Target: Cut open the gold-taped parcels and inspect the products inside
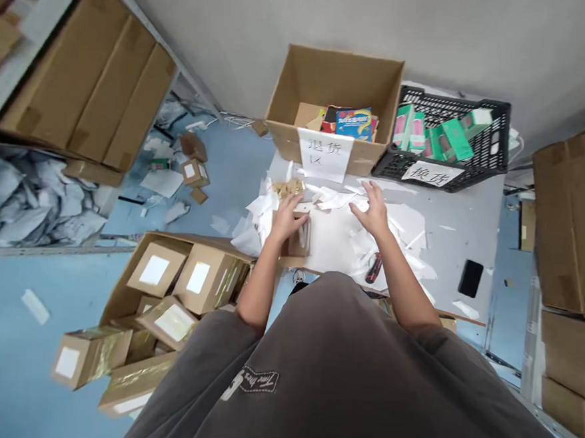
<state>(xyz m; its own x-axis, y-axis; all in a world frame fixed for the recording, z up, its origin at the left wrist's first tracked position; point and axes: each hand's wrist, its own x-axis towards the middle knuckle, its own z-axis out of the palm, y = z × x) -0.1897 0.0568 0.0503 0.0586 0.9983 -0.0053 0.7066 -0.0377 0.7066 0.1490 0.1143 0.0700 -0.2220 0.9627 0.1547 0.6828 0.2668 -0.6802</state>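
Observation:
On the left part of the white table [462, 224], my left hand [287, 220] rests at a small cardboard box [298, 241], thumb and fingers spread apart over its upper side. My right hand [372, 212] hovers above scattered white paper scraps [336, 199], its fingers apart and nothing between them. Crumpled brown tape or paper [288, 188] lies just beyond my left hand. A red and black cutter [374, 269] lies below my right hand, near the table's front edge.
An open carton [283, 138] with colourful packets and a black crate [500, 147] with green boxes stand at the back. A black phone [471, 278] lies at the right. Taped parcels [203, 276] fill a large carton at the lower left. Shelves with cartons flank both sides.

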